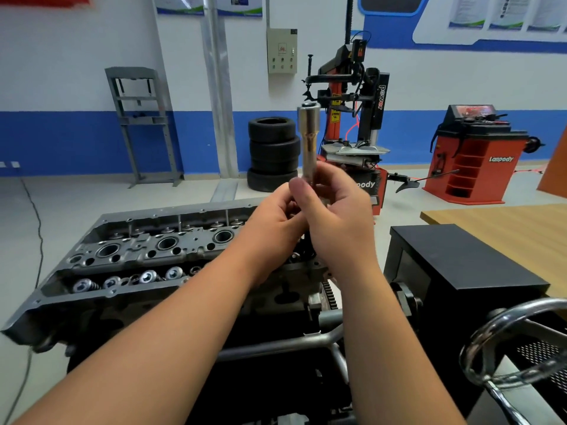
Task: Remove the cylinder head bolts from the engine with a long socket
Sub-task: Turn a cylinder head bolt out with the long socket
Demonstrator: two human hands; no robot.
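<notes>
Both hands (319, 219) grip the long socket (309, 142) upright — above the engine (147, 256).

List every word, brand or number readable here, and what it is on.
"power": vertical, on the black column of the tyre changer.
"Lanpody": on the red wheel balancer.
"pody": on the tyre changer's red base, the rest hidden behind the hands.
Wall posters and the grey electrical box: too blurred to read.

A stack of black tyres (273, 153) stands by the wall beside a tyre changer (352, 118), with an orange wheel balancer (478, 157) and grey shop press (141, 124) nearby.
</notes>
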